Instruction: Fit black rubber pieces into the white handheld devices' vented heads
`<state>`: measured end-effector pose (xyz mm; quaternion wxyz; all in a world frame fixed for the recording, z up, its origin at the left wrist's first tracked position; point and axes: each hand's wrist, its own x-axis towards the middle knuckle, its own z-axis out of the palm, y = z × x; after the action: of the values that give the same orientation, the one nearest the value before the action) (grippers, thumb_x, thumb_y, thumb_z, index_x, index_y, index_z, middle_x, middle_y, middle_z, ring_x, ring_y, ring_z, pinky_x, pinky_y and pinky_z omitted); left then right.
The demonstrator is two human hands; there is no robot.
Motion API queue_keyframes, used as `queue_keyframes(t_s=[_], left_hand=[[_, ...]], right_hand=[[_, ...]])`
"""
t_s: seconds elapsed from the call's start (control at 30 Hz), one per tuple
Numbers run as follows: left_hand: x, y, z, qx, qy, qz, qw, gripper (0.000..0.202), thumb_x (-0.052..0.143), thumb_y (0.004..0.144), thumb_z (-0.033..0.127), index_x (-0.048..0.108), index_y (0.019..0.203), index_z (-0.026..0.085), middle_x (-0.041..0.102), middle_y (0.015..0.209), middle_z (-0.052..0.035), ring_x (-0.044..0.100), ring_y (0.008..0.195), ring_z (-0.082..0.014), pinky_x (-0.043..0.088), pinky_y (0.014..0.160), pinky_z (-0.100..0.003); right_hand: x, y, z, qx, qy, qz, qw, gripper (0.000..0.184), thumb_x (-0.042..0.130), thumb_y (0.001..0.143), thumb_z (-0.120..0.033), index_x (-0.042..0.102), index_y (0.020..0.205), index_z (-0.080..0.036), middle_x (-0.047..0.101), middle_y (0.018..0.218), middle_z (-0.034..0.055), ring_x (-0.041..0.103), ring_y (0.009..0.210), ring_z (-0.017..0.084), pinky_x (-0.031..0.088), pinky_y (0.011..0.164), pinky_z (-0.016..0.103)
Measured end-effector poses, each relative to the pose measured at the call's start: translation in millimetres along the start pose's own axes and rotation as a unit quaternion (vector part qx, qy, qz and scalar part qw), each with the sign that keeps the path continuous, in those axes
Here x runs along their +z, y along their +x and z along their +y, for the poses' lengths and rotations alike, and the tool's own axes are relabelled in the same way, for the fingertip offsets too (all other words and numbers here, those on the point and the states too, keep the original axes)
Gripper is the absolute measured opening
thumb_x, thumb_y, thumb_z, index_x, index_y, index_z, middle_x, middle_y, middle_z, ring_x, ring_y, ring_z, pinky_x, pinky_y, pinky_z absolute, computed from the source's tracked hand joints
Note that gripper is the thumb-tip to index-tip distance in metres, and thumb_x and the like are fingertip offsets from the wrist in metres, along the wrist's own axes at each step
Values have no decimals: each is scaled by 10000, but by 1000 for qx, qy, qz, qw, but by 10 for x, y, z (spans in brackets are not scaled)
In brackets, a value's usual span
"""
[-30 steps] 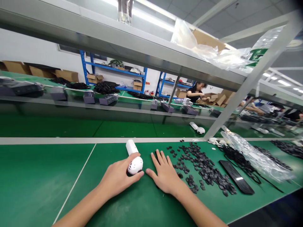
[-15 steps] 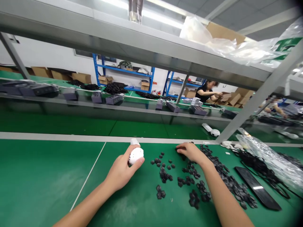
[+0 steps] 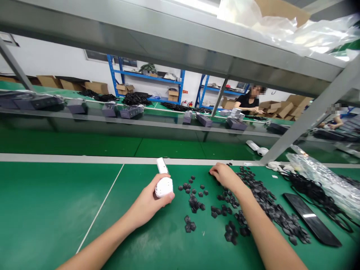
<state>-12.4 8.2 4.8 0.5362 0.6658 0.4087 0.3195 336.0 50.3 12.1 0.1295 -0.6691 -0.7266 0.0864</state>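
Note:
My left hand (image 3: 150, 202) is closed around the rounded end of a white plastic device (image 3: 164, 187). The device's flat, narrow arm (image 3: 161, 165) points away from me, above the green table. To the right, my right hand (image 3: 223, 175) has its fingers pinched together low over a group of small black many-sided pieces (image 3: 225, 195). A dark bit shows at those fingertips, but whether it is gripped is unclear. Between the hands lie more loose black pieces (image 3: 194, 203), some single and some in small clusters.
A long heap of black pieces (image 3: 270, 210) lies beside my right forearm. Beyond it are a glossy black panel (image 3: 312, 219), black cords (image 3: 306, 191) and clear plastic wrap (image 3: 326, 183). Another white device (image 3: 257, 148) rests behind the table's pale edge. A slanted metal post (image 3: 298, 112) supports an overhead shelf (image 3: 168, 41).
The view has tilted down slightly. The white device has turned in my left hand, showing more of its arm. My right hand's fingers have drawn closer together over the black pieces.

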Motion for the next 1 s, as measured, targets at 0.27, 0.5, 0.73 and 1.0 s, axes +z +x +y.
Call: queue_keyframes(t_s=[0.27,0.5,0.73,1.0], left_hand=[[55,-74,47,20,5,-21,1000,441,669,906,313,430,1276,312,467,922,41,433,753,-139,383,677,-241],[102,-87,-7,31,13,-19,999,470,667,906,268,448,1317,330,520,1007,17,479,782,-150,411,717,-272],[156,-67,-77,64,20,21,998,520,678,899,246,457,1363,330,567,1114,-20,540,825,-170,448,728,-288],[188,-64,-128,118,38,35,992,457,655,926,248,476,1339,333,529,1188,-32,570,901,-182,488,768,-293]], right_hand=[[68,15,-19,1,42,-4,999,185,649,906,-276,807,910,-180,753,976,115,691,854,253,482,773,314],[22,-20,-164,46,128,47,990,287,603,919,-371,800,869,-169,786,973,142,723,919,319,524,844,383],[93,-375,-1159,13,471,-75,879,273,736,858,-445,722,937,-185,795,833,65,765,770,234,612,705,313],[172,-554,-1445,-47,464,-115,877,166,731,879,-307,666,783,-188,754,716,30,688,648,169,559,638,271]])
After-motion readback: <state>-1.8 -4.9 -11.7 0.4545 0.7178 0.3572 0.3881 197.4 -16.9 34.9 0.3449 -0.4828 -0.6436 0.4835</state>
